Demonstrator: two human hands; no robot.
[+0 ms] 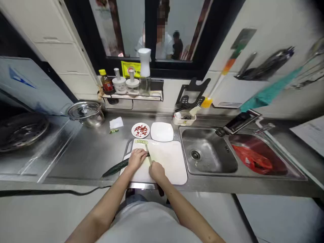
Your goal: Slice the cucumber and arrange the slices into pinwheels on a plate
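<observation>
A stainless-steel countertop [83, 158] stretches under and beyond both hands, its dull sheen streaked with light. Off the right hand's side, the sink [212, 148] sinks into it with smooth, round-cornered metal walls. Directly beneath the left hand [137, 158] and right hand [157, 171] lies a white cutting board [169, 162] with rounded corners and a grey handle, probably kept at the counter's front edge so the arms can work close to the body. Just beyond the hands are a glossy, square-cornered white plate [159, 131] and, to its left, a round white plate [133, 130], seemingly set there to be in easy reach yet off the cutting surface.

The cucumber [116, 167], dark green and bumpy-looking, runs under the left hand, its rear end overhanging the board's left side. That hand curls over it with fingers together, apparently to stop it rolling. The right hand closes in a fist around the knife [150, 160], its narrow blade pointing away from the body beside the cucumber's cut end. Beyond the left hand, thin pale-green cucumber slices [141, 141] overlap in a row, perhaps lined up to leave the middle free. Smallest are the chopped red pieces [141, 130] scattered on the round plate.
</observation>
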